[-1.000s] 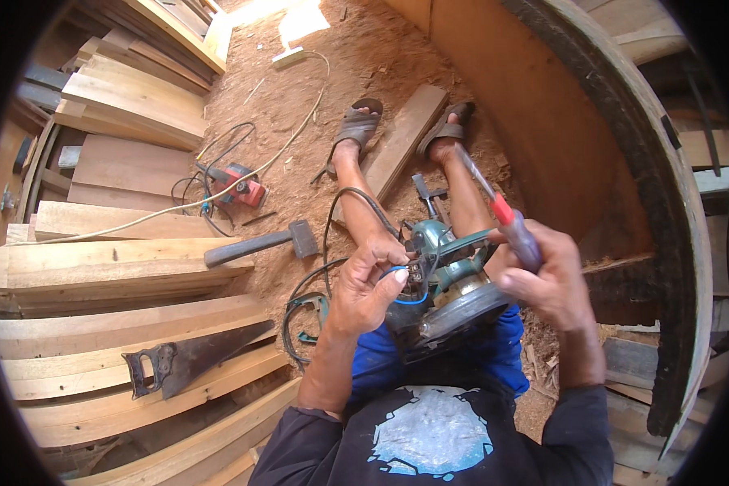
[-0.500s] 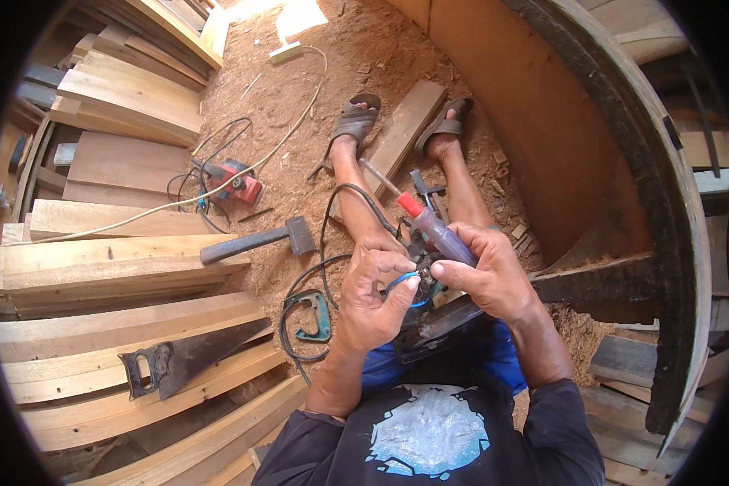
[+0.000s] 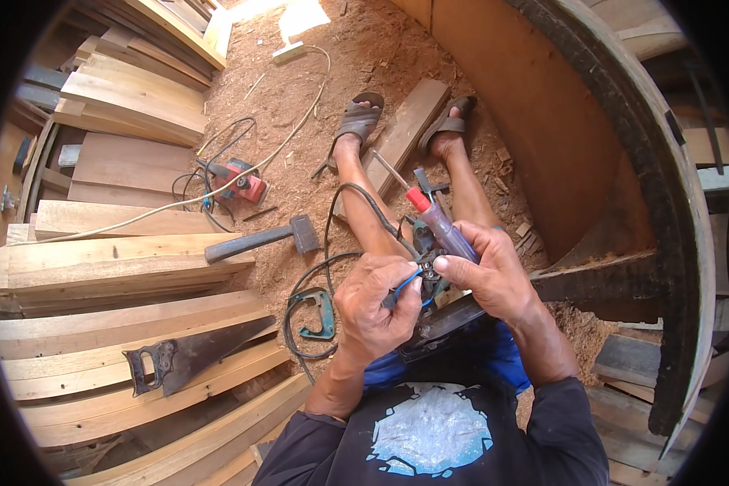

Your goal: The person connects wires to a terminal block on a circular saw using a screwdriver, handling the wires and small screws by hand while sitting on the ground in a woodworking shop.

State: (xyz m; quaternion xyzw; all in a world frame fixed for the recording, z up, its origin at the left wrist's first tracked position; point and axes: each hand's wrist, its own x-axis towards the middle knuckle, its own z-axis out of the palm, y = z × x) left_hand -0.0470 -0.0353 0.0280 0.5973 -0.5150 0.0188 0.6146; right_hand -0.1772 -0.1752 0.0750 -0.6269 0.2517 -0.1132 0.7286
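An opened power tool [image 3: 441,322] rests across my lap, its dark body partly hidden by my hands. My left hand [image 3: 377,304] pinches a thin blue wire [image 3: 407,283] between thumb and fingertips, close to the tool's exposed inside. In my right hand [image 3: 494,271] lies a screwdriver [image 3: 448,231] with a clear purplish handle and red collar, its shaft pointing up and away to the left. The right thumb presses toward the same spot as the left fingertips. What lies right under the fingertips is too small to make out.
Left of me, a hammer [image 3: 267,239] and a handsaw [image 3: 194,356] lie by stacked planks [image 3: 121,259]. A teal handle cover [image 3: 320,316] sits inside a looped black cord [image 3: 287,328]. Farther off are a red power tool [image 3: 239,182] and a power strip [image 3: 288,53]. A curved wooden hull [image 3: 559,138] rises at right.
My left hand has turned slightly, its fingers more curled around the blue wire. The screwdriver has shifted a little to the right with my right hand. The view has moved slightly.
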